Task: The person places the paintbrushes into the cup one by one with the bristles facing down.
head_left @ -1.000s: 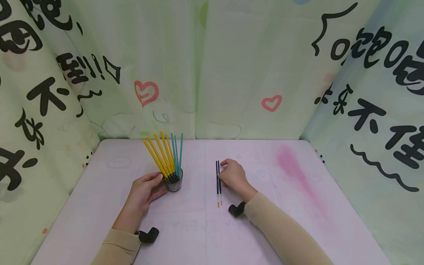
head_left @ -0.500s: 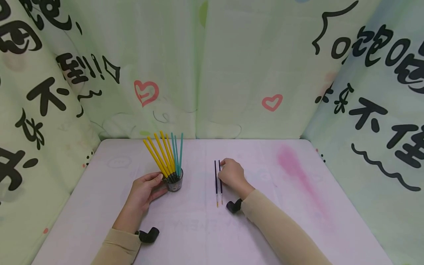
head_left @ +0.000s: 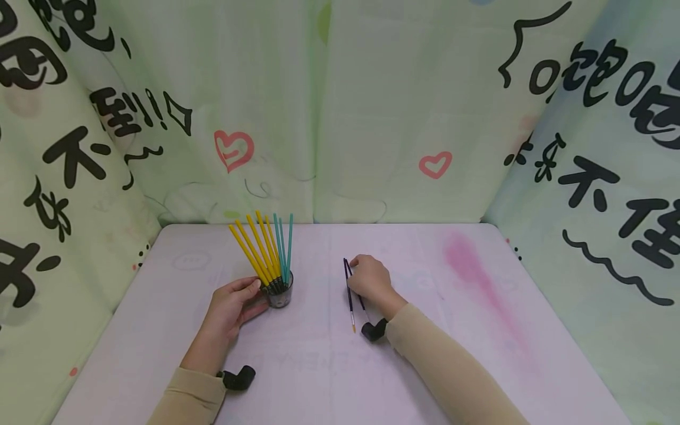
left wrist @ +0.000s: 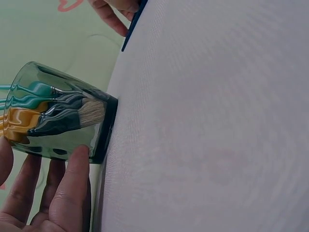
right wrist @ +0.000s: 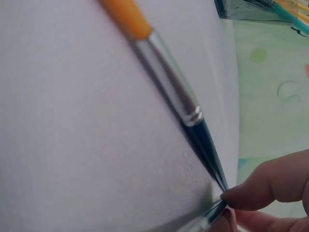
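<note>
My left hand (head_left: 236, 304) holds a small clear glass cup (left wrist: 63, 111) by its side, thumb near the rim and fingers round the wall. Inside the cup stand several yellow-handled paintbrushes (head_left: 252, 251) and several teal-handled ones (head_left: 284, 245), bristles down. To the right of the cup, my right hand (head_left: 370, 282) pinches two thin paintbrushes with dark handles between thumb and fingers. One dark-handled brush (head_left: 350, 298) has orange-yellow bristles pointing toward me, its metal ferrule (right wrist: 169, 77) large in the right wrist view. The second brush (right wrist: 215, 212) lies mostly behind my fingers.
A pale pinkish table (head_left: 297, 378) lies under both hands, with a pink stain (head_left: 473, 265) on its right side. A green-white curtain (head_left: 372, 88) with black writing and red hearts hangs behind and on both sides. Dark wrist mounts (head_left: 238, 378) sit by the cuffs.
The two dark brushes lay nearly parallel before; now their handle ends are closer together and their bristle ends have swung right and spread. The left hand and cup have stayed put.
</note>
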### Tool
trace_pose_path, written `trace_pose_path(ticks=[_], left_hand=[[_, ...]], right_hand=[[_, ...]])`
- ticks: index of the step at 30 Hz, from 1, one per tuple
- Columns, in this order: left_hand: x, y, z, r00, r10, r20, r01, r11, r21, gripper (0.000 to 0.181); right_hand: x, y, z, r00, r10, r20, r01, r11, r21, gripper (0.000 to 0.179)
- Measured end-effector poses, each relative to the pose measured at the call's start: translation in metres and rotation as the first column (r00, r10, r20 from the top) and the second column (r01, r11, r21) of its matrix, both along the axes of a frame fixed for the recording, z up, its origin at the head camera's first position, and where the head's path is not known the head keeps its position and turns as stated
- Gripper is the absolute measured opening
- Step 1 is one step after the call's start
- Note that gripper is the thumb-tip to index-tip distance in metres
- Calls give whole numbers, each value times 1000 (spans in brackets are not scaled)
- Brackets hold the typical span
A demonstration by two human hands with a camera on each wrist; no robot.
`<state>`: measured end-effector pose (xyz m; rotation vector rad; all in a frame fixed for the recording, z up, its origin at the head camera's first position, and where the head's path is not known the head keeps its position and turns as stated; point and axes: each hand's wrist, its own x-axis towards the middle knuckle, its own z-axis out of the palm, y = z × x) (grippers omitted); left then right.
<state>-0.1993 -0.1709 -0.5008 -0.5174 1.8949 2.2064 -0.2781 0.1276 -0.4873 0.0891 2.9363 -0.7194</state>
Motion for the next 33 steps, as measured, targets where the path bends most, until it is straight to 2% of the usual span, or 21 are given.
trace_pose_path(ticks=[5, 9, 17, 27, 33], left_hand=[[0, 0, 0, 1000, 3, -2, -3, 1000, 5, 48], [0, 0, 0, 1000, 7, 2, -7, 1000, 11, 48], [-1, 0, 0, 1000, 6, 10, -6, 1000, 10, 49], [-1, -1, -1, 1000, 1, 8, -1, 1000, 12, 49], [-1, -2, -1, 1000, -1, 7, 1, 1000, 13, 48]], right_hand=[[1, 4, 1, 1000, -12, 5, 12, 998, -67, 53], [3, 8, 1, 1000, -23, 9, 24, 989, -143, 50], [6, 14, 1, 998, -54, -19, 46, 954, -298, 55], [16, 7, 18, 996, -81, -31, 53, 853, -519, 56], [21, 1, 26, 995, -71, -68, 14, 790, -612, 60]])
